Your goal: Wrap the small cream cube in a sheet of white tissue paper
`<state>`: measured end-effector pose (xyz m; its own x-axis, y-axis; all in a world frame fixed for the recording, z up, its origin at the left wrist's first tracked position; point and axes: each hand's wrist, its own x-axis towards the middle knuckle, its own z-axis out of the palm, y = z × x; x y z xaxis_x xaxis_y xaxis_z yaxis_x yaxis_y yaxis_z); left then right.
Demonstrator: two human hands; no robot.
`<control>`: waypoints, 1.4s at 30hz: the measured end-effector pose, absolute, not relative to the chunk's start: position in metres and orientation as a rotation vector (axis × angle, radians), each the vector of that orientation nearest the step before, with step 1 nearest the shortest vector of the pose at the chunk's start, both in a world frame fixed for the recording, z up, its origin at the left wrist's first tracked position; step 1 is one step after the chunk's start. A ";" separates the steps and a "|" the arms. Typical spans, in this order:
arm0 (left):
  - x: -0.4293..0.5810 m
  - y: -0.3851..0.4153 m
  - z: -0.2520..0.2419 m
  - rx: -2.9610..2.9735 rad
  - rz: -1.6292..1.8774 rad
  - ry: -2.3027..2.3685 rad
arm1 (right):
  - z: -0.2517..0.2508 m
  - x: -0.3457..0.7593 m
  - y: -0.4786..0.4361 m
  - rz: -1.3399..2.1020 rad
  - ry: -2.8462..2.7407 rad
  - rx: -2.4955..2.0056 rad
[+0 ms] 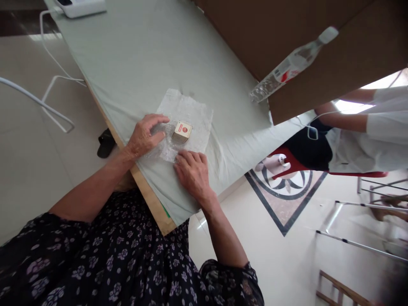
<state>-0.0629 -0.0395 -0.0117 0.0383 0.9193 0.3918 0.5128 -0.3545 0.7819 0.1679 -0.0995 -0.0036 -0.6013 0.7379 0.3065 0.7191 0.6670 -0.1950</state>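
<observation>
A small cream cardboard box [182, 131] with red print stands near the middle of a crinkled sheet of bubble wrap [199, 111], which lies on the table. My left hand [145, 135] is at the sheet's left side, thumb and fingers apart and curved toward the box without holding it. My right hand [193, 173] rests palm down at the near edge of the wrap, just below the box. Its fingers are slightly bent and lie on the wrap's edge; their undersides are hidden.
A pale green cloth covers the table [153, 46]. A clear plastic bottle [287, 68] stands at the right beside a large brown cardboard panel [306, 25]. At the far left is a white device [81, 7] with a cable. Another person in a white sleeve [385, 123] sits beyond the panel.
</observation>
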 end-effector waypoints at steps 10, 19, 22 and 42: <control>-0.061 -0.075 0.017 2.282 0.866 1.383 | 0.006 0.171 -0.076 0.251 -2.228 -1.208; -0.037 -0.030 0.024 1.769 1.061 1.454 | 0.016 0.166 -0.034 0.345 -2.081 -1.252; -0.030 -0.021 0.020 1.572 1.115 1.399 | 0.011 0.167 -0.017 0.493 -2.031 -1.251; -0.016 -0.026 0.002 1.387 1.318 1.390 | -0.011 0.159 -0.018 0.482 -1.880 -1.315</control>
<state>-0.0162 -0.0256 0.0022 -0.1243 0.9812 0.1479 0.1996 -0.1213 0.9723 0.1594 -0.0179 -0.0111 -0.1645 0.9112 0.3776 0.6169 0.3938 -0.6814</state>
